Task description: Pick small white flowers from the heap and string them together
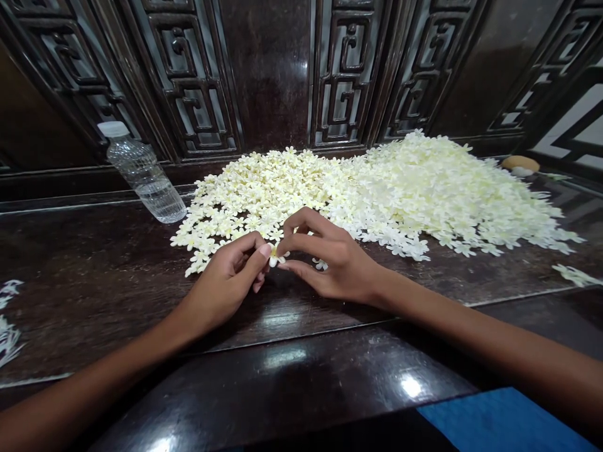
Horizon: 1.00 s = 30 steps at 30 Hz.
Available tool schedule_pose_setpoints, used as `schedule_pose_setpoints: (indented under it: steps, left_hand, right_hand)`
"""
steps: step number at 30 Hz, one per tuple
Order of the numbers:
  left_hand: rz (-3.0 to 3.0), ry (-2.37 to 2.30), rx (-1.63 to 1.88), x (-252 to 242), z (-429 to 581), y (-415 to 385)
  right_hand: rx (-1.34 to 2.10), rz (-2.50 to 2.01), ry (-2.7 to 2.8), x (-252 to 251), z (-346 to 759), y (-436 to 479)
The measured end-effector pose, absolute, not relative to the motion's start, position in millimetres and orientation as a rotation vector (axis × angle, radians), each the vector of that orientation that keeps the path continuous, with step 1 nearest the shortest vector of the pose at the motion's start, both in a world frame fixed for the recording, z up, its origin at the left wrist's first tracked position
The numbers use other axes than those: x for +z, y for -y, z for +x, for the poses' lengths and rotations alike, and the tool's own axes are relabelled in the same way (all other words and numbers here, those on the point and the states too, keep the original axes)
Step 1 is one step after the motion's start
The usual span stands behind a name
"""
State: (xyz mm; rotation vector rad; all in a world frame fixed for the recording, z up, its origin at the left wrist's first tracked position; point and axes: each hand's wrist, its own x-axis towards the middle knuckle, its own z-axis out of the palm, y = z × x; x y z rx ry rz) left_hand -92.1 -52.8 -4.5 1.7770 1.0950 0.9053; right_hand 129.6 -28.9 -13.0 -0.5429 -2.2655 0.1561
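At the bench point(117, 276) front | left hand point(226, 282) and right hand point(330, 260) both pinch one small white flower point(276, 256) | flower pile point(377, 188) just behind | water bottle point(144, 172) left

There is just one view, from the camera on the person's head, facing forward and tilted down over the dark desk point(117, 282). It sits close: the forearms enter from the near corners, and the left hand point(226, 282) and right hand point(334, 260) meet on a single flower point(277, 257) mid-frame. At the far edge stands the carved panel point(198, 81).
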Motion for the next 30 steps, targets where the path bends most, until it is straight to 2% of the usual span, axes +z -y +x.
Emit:
schedule_pose_setpoints:
  steps: [11,23,30]
  left_hand:
    - [1.789,-1.046,0.966,-3,-88,54]
    - [1.953,-1.087,0.884,-10,-93,55]
    - [1.712,-0.94,0.908,-12,-91,53]
  right_hand:
    - [0.185,-0.581,2.266,-13,127,31]
    - [0.416,-0.45,2.191,-15,129,22]
    - [0.395,-0.419,2.203,-16,126,25]
